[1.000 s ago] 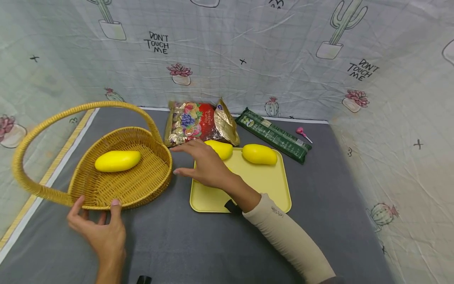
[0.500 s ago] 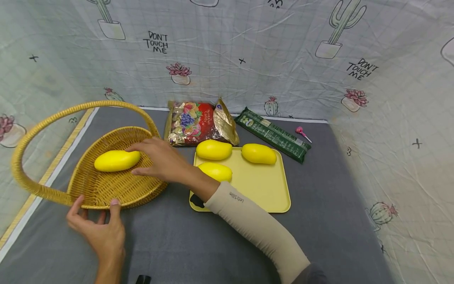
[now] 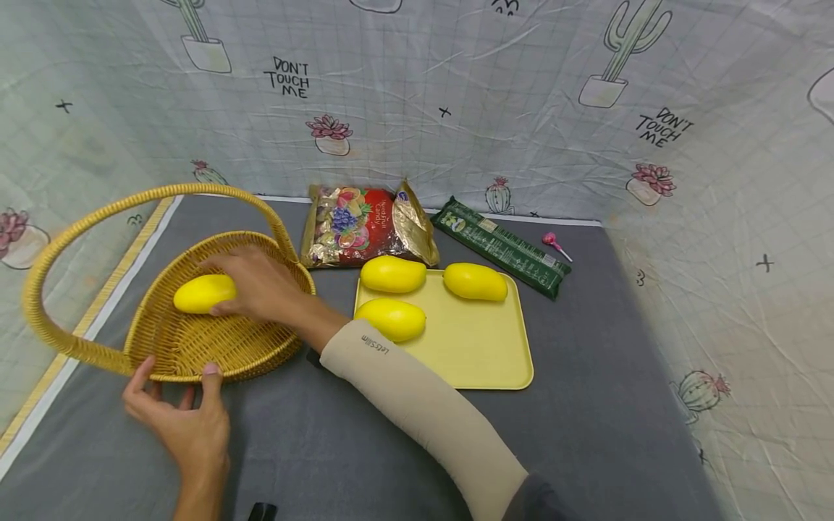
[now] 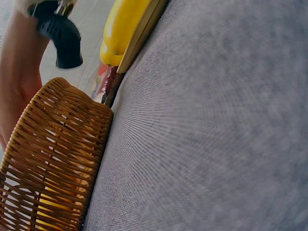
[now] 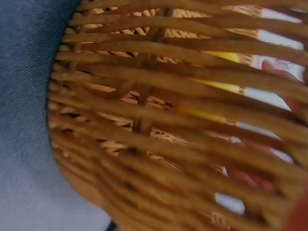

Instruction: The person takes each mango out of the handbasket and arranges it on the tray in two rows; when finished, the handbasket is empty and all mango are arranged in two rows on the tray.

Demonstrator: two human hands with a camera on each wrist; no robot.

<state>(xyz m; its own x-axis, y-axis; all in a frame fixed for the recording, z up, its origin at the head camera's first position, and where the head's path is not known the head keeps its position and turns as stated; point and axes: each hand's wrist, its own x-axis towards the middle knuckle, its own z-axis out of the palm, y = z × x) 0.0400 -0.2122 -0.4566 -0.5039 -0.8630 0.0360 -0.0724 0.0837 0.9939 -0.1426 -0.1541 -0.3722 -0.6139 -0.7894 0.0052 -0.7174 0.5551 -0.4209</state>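
Note:
In the head view, my left hand grips the near rim of the yellow wicker basket, thumb on the rim's edge. My right hand reaches inside over the far right rim. Its thumb and fingers lie on either side of the right end of a yellow mango, which rests on the basket floor; the hand hides that end. The basket's weave fills the left of the left wrist view. Woven wall strands cover most of the right wrist view, with bits of yellow showing through.
A pale yellow tray right of the basket bears a near mango, a far left mango and a far right mango. Behind lie a candy bag, a long green packet and a pink lollipop.
My right hand has moved left from above the tray's edge into the basket and onto the mango. My left hand keeps its place on the rim.

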